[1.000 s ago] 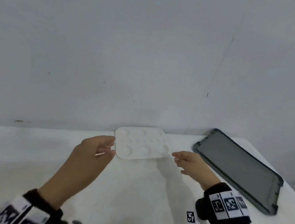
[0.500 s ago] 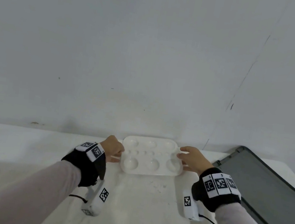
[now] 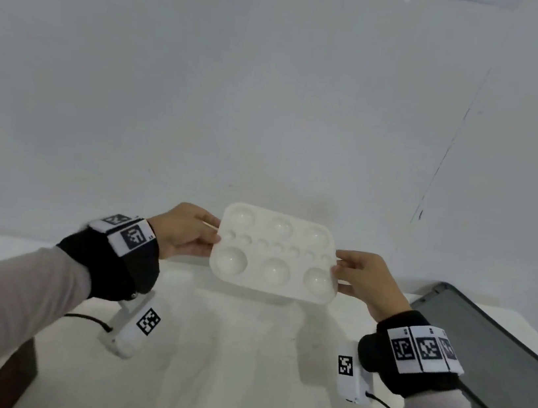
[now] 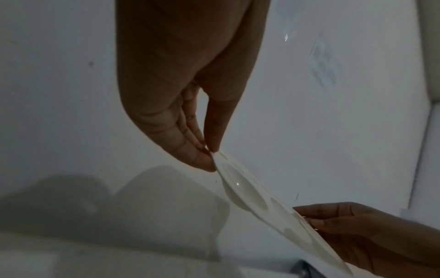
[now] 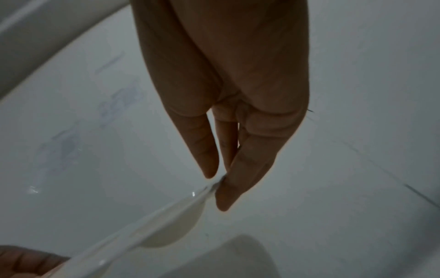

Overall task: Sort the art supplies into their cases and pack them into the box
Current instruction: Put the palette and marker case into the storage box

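Note:
A white plastic paint palette (image 3: pixel 276 253) with round wells is held in the air above the white table (image 3: pixel 222 353), tilted toward me. My left hand (image 3: pixel 187 232) pinches its left edge between thumb and fingers. My right hand (image 3: pixel 364 279) pinches its right edge the same way. In the left wrist view the palette (image 4: pixel 257 195) shows edge-on, running from my left hand (image 4: pixel 209 156) to the right hand (image 4: pixel 357 231). The right wrist view shows the palette (image 5: pixel 166 222) edge-on below my right hand (image 5: pixel 219 180).
A dark grey flat case (image 3: pixel 494 360) lies open at the right side of the table. A brown object (image 3: pixel 12 372) sits at the table's left front edge. A white wall (image 3: pixel 275 101) rises right behind the table.
Both hands took hold of the palette's two side edges and lifted it off the table, tilting it toward me. My view moved closer to it.

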